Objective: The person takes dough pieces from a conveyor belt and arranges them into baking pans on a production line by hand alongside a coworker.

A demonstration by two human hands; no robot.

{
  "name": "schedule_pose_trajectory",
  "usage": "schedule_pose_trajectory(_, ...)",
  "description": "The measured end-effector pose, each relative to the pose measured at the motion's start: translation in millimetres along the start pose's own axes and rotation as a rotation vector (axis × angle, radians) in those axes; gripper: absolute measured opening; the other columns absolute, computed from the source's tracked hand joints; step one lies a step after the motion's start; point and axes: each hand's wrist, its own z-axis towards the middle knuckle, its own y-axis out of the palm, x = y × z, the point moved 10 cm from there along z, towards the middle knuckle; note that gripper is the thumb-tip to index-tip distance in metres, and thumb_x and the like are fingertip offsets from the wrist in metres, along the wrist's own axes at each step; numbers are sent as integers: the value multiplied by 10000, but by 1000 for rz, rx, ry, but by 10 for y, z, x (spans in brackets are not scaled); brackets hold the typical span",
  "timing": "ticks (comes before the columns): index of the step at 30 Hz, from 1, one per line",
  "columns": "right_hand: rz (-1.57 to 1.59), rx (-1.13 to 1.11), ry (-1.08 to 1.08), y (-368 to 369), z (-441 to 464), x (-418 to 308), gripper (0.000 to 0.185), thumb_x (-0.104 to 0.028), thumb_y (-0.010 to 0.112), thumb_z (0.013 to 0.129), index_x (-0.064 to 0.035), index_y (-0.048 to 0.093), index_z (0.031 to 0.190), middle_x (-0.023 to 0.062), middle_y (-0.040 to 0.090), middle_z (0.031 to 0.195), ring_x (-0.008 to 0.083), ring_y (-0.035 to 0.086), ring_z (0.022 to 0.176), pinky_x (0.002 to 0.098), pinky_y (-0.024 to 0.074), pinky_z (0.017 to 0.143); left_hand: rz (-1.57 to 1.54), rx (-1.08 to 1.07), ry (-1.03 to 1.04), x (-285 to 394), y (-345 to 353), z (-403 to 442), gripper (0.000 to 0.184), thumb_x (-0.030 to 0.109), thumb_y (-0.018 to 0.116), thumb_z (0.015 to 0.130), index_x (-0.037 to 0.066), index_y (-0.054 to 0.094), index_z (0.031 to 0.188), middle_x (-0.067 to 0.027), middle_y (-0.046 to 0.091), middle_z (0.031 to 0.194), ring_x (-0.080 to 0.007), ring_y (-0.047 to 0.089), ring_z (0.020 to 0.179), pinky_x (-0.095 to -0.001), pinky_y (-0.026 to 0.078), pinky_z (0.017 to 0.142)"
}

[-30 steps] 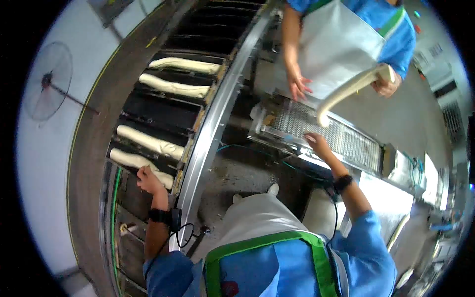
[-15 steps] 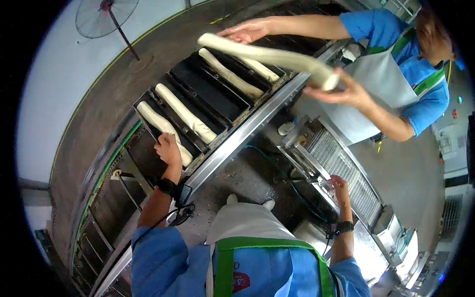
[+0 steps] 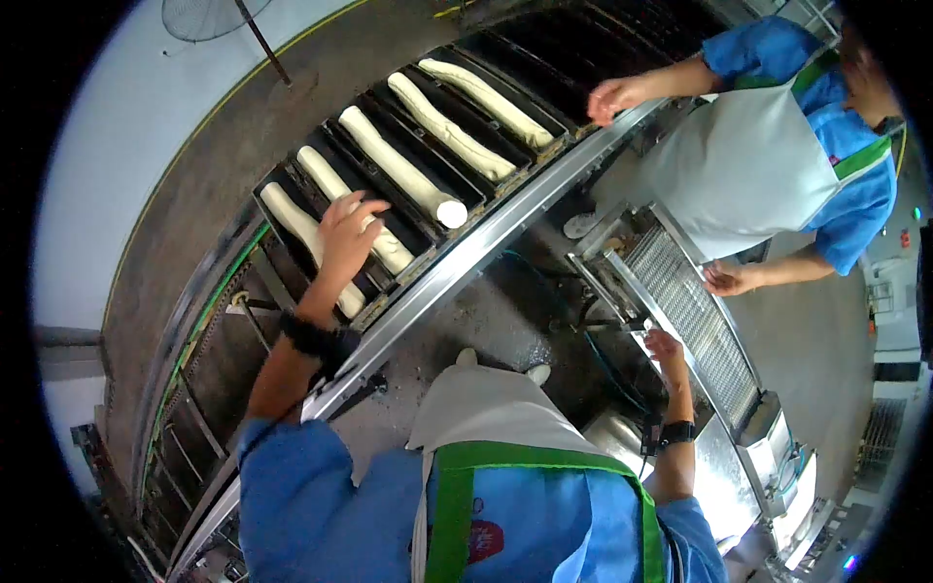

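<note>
Extending toward the near edge of the mesh belt (image 3: pixel 685 291), the right hand (image 3: pixel 665 354) is held well apart from the left, fingers part curled; whether anything is gripped cannot be told. The left hand (image 3: pixel 348 236) is laid across the near end of the row of black tins (image 3: pixel 417 154), fingers spread over the second dough roll (image 3: pixel 322 175); no closed grip is seen, and firm contact cannot be confirmed. It has been shifted from the first dough roll (image 3: pixel 289 216), in the nearest tin.

A change is noted at the third tin: seen bare a moment ago, it is now occupied by the third dough roll (image 3: pixel 391 161), whose pale end is set at the rail-side edge. Five adjoining tins are thereby filled, and the gap in the run is judged closed. The fourth roll (image 3: pixel 447 129) and fifth roll (image 3: pixel 486 100) are lodged farther off. The co-worker's hands (image 3: pixel 616 98) are now freed of dough.

Parts of the first two rolls are hidden by the left hand and wrist. The floor fan (image 3: pixel 216 17) is cut off above; the far tins (image 3: pixel 575 60) are too dark to be inspected.
</note>
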Motion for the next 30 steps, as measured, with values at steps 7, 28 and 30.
schedule_pose_trajectory(7,100,1,3,-388,126,-129,275,-243,460,784,-43,499,969,22,543,812,105,501,733,224,396,575,357,-642,320,654,997,978,334,129,490,654,203,531,977,-47,434,1085,-217,267,1096,-421,189,858)
schedule_pose_trajectory(28,4,-117,5,-973,1536,-247,271,-213,419,798,-37,483,994,62,554,837,134,522,738,238,406,610,719,-629,359,544,1223,1151,353,175,616,487,151,545,831,-34,482,828,-213,403,849,-357,304,705)
schedule_pose_trajectory(30,11,-130,17,-1035,1679,-185,270,-215,420,798,-39,483,992,62,554,838,136,523,735,240,406,611,296,-667,529,787,1310,916,466,113,566,520,180,508,977,-11,473,951,-223,395,905,-380,309,727)
